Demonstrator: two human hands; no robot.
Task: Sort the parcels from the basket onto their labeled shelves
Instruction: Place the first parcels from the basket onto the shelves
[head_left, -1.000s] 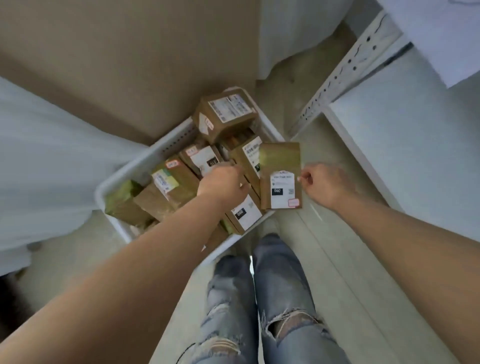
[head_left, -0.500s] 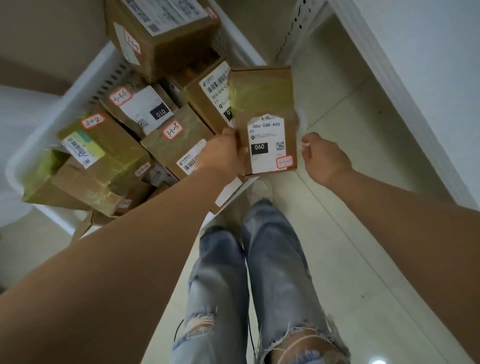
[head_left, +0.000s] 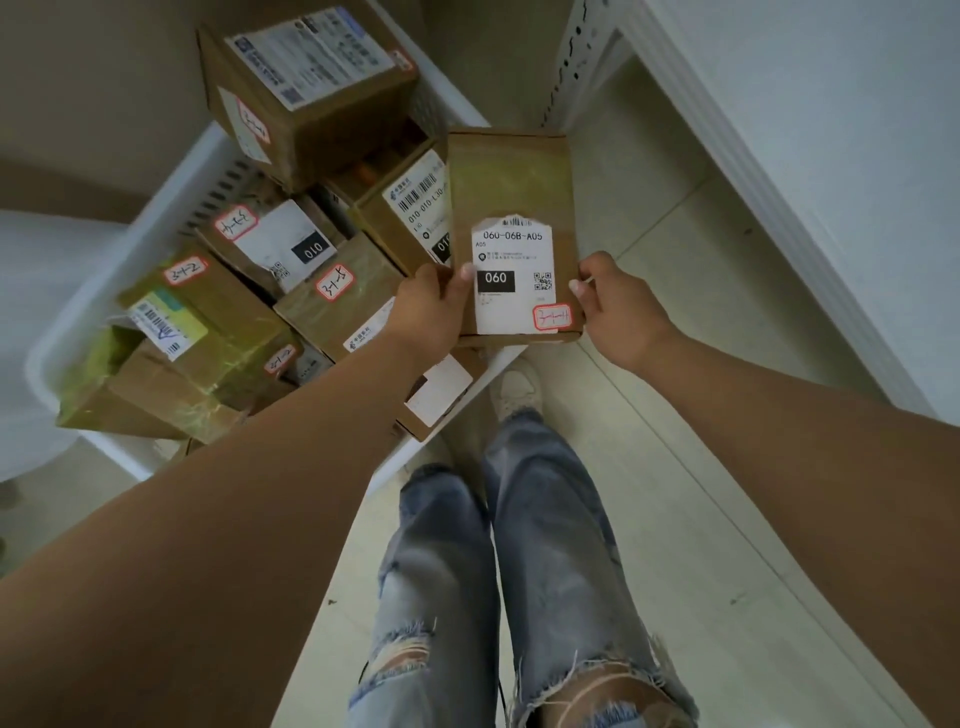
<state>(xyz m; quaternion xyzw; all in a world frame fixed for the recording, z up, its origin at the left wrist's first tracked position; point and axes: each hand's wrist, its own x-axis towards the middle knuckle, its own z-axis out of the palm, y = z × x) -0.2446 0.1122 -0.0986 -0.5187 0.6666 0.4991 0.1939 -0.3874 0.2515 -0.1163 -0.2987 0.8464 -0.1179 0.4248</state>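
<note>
Since half a second ago, the right hand (head_left: 618, 306) has joined the left hand (head_left: 434, 306); both now pinch the flat cardboard parcel (head_left: 511, 182) above the white basket's (head_left: 171, 176) near corner, long axis pointing away, label upward.

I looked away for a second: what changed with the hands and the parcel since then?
The left hand left the basket pile and now grips the flat parcel alongside the right hand. The other parcels stayed in the white basket.
</note>
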